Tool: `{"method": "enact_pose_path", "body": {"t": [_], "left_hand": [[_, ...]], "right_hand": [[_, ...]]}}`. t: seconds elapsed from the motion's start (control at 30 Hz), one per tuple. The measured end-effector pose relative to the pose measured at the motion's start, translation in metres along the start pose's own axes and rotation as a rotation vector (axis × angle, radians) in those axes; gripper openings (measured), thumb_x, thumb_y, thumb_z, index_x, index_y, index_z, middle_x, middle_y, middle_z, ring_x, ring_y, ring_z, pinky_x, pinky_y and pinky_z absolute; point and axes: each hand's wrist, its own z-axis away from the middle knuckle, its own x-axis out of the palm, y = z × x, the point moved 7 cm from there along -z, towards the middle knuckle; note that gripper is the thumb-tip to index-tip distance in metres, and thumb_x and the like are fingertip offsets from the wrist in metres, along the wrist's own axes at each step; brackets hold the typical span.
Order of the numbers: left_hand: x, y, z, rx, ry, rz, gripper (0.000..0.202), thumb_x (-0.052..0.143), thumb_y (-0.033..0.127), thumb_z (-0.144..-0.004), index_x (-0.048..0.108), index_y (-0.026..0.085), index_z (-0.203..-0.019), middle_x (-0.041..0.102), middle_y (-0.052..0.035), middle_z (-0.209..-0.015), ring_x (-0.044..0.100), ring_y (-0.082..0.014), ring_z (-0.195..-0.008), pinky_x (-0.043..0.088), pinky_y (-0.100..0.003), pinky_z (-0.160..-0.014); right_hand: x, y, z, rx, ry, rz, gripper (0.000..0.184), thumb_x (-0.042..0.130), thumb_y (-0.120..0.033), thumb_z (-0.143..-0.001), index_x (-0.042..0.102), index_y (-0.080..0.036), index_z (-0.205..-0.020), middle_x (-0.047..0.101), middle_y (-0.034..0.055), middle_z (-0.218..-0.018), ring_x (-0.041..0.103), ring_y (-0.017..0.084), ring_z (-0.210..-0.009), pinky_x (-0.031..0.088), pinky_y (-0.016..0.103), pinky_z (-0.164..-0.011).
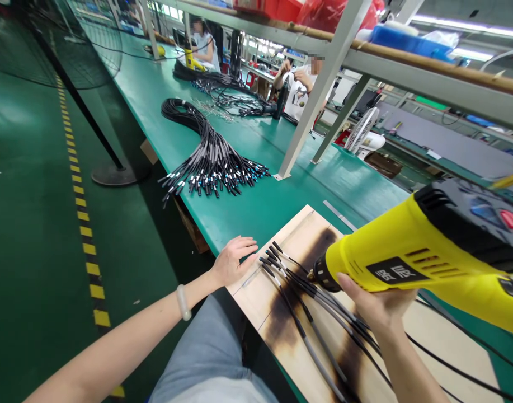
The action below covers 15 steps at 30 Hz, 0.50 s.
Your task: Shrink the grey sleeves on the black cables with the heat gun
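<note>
My right hand (380, 305) is wrapped around the barrel of a yellow heat gun (377, 246), whose dark nozzle points left and down over several black cables (313, 291). These cables lie across a pale wooden board (256, 302) with dark scorch marks, their connector ends near its left edge. My left hand (235, 260) rests at that edge beside the connector ends, fingers stretched out and holding nothing that I can see. A bracelet circles my left wrist.
Further along the green table (256, 212) lies a large bundle of black cables (210, 151), with more coiled behind it. White shelf posts (310, 95) rise from the table. A floor fan (117, 173) stands at left. Two people sit farther back.
</note>
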Motion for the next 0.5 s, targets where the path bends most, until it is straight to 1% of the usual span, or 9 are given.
{"method": "enact_pose_path", "body": {"t": [0.07, 0.1, 0.13, 0.2, 0.27, 0.37, 0.43, 0.5], "left_hand": [[-0.001, 0.001, 0.0, 0.015, 0.015, 0.003, 0.026, 0.05, 0.032, -0.09, 0.069, 0.017, -0.099, 0.07, -0.0112, -0.106, 0.063, -0.0265, -0.103, 0.046, -0.051, -0.093], [-0.001, 0.001, 0.0, 0.022, 0.025, 0.007, 0.026, 0.05, 0.031, -0.089, 0.069, 0.017, -0.099, 0.07, -0.0113, -0.105, 0.063, -0.0266, -0.103, 0.046, -0.051, -0.093], [-0.002, 0.001, 0.0, 0.028, 0.033, 0.013, 0.025, 0.05, 0.031, -0.089, 0.07, 0.017, -0.098, 0.07, -0.0113, -0.104, 0.063, -0.0266, -0.103, 0.047, -0.051, -0.093], [-0.004, 0.001, -0.001, 0.038, 0.054, 0.037, 0.024, 0.052, 0.029, -0.088, 0.07, 0.018, -0.098, 0.07, -0.0112, -0.103, 0.064, -0.0263, -0.102, 0.048, -0.05, -0.092], [-0.007, 0.001, -0.003, 0.041, 0.077, 0.074, 0.022, 0.053, 0.028, -0.088, 0.07, 0.018, -0.098, 0.071, -0.0114, -0.102, 0.064, -0.0255, -0.101, 0.05, -0.047, -0.091], [-0.015, 0.004, -0.006, 0.045, 0.116, 0.112, 0.02, 0.055, 0.025, -0.087, 0.07, 0.017, -0.097, 0.071, -0.0116, -0.101, 0.065, -0.0238, -0.1, 0.053, -0.043, -0.087], [-0.024, 0.011, -0.009, 0.066, 0.152, 0.106, 0.019, 0.056, 0.024, -0.087, 0.07, 0.017, -0.097, 0.071, -0.0112, -0.101, 0.065, -0.0227, -0.1, 0.053, -0.041, -0.087], [-0.037, 0.024, -0.013, 0.116, 0.212, 0.062, 0.02, 0.056, 0.022, -0.086, 0.067, 0.017, -0.102, 0.069, -0.0113, -0.104, 0.064, -0.0218, -0.102, 0.053, -0.04, -0.088]], "right_hand": [[0.003, 0.001, 0.006, 0.089, -0.012, 0.036, 0.039, 0.062, -0.05, -0.074, 0.063, -0.033, -0.109, 0.07, 0.0041, -0.108, 0.061, 0.027, -0.109, 0.048, 0.055, -0.092], [0.004, 0.001, 0.009, 0.102, -0.029, 0.076, 0.041, 0.061, -0.053, -0.074, 0.063, -0.033, -0.109, 0.07, 0.0043, -0.107, 0.061, 0.028, -0.108, 0.049, 0.054, -0.091], [0.006, 0.0, 0.01, 0.087, -0.055, 0.124, 0.043, 0.061, -0.054, -0.073, 0.063, -0.033, -0.11, 0.07, 0.0038, -0.106, 0.061, 0.027, -0.108, 0.049, 0.052, -0.092], [0.01, -0.004, 0.013, 0.01, -0.114, 0.211, 0.045, 0.064, -0.052, -0.072, 0.06, -0.035, -0.114, 0.07, 0.0017, -0.105, 0.06, 0.026, -0.11, 0.048, 0.05, -0.095], [0.012, -0.004, 0.015, -0.036, -0.157, 0.258, 0.05, 0.067, -0.051, -0.07, 0.058, -0.036, -0.117, 0.07, 0.0007, -0.105, 0.059, 0.026, -0.112, 0.048, 0.048, -0.095], [0.015, -0.001, 0.018, -0.067, -0.217, 0.332, 0.052, 0.064, -0.057, -0.07, 0.059, -0.032, -0.116, 0.071, 0.0039, -0.103, 0.063, 0.028, -0.104, 0.052, 0.047, -0.088], [0.015, -0.001, 0.019, -0.118, -0.244, 0.408, 0.052, 0.065, -0.056, -0.07, 0.06, -0.031, -0.115, 0.071, 0.0051, -0.101, 0.065, 0.028, -0.099, 0.054, 0.045, -0.085], [0.013, -0.004, 0.019, -0.184, -0.223, 0.476, 0.049, 0.07, -0.049, -0.068, 0.061, -0.03, -0.112, 0.072, 0.0042, -0.098, 0.066, 0.027, -0.097, 0.055, 0.042, -0.084]]}}
